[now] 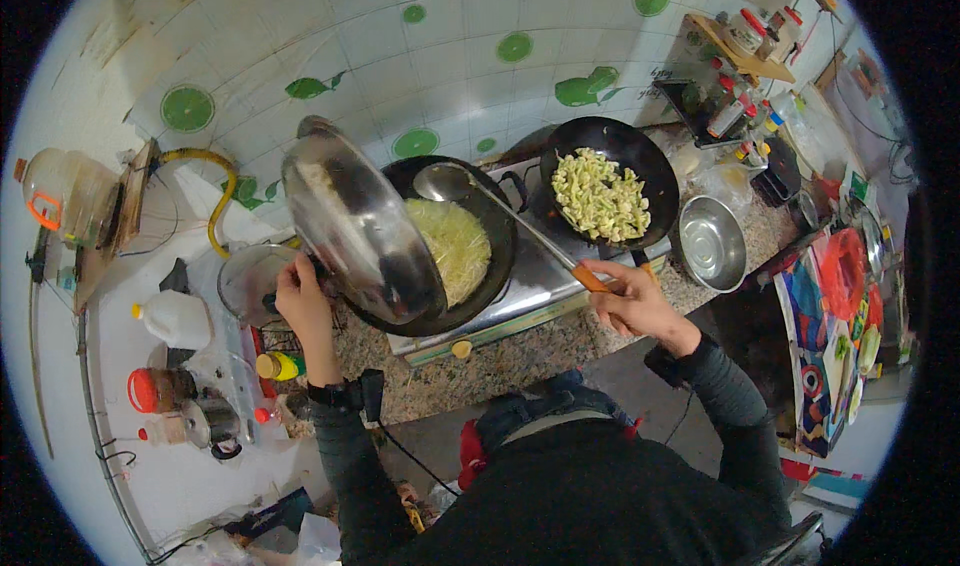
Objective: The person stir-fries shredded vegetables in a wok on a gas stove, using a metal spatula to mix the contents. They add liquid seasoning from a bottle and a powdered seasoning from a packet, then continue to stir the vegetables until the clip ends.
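Note:
My left hand (304,300) holds a domed metal wok lid (356,221), tilted up over the left side of a dark wok (504,240). Pale yellow-green shreds (457,251) lie in that wok, partly hidden by the lid. In my right hand (634,300) is the wooden handle of a metal ladle (525,225); its bowl is over the wok's far side. To the right, a second black wok (664,172) holds cut cauliflower pieces (600,195) on the gas stove (555,281).
A steel bowl (712,243) stands on the granite counter (480,386), right of the second wok. Left are a pot (251,281), a white plastic jug (176,318) and a yellow-capped jar (277,366). Bottles and a black rack (686,112) stand back right.

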Motion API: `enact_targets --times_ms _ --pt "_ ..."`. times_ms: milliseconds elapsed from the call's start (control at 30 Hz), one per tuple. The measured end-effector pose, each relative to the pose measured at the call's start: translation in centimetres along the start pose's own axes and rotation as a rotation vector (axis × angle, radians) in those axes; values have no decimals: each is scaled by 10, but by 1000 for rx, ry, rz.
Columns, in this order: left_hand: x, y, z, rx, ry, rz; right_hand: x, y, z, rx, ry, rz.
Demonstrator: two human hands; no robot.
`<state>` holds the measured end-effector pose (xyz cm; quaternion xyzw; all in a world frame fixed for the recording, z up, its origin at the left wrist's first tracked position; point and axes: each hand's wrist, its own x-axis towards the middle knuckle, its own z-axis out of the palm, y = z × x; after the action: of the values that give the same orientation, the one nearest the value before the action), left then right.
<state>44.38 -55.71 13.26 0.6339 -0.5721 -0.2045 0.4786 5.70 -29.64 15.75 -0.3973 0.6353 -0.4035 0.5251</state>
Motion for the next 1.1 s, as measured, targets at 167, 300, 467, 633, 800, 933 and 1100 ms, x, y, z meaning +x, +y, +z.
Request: enact_targets --times_ms 167,300,467,633,800,933,1100 --pt "-5 26 38 161 -147 180 -45 -3 -31 711 21 157" --pt "-12 42 76 412 -188 387 -76 9 -54 761 245 169" --pt "-22 45 114 573 -228 547 -104 15 -81 654 368 86" --pt "-28 46 134 642 -202 617 -109 21 -102 -120 549 118" --pt "-30 53 129 736 -274 541 -133 9 -123 -741 575 -70" --pt "-48 64 112 674 -117 643 -158 -4 -136 -1035 443 3" --pt "-90 76 97 404 -203 664 -102 44 -132 -1206 493 -36"
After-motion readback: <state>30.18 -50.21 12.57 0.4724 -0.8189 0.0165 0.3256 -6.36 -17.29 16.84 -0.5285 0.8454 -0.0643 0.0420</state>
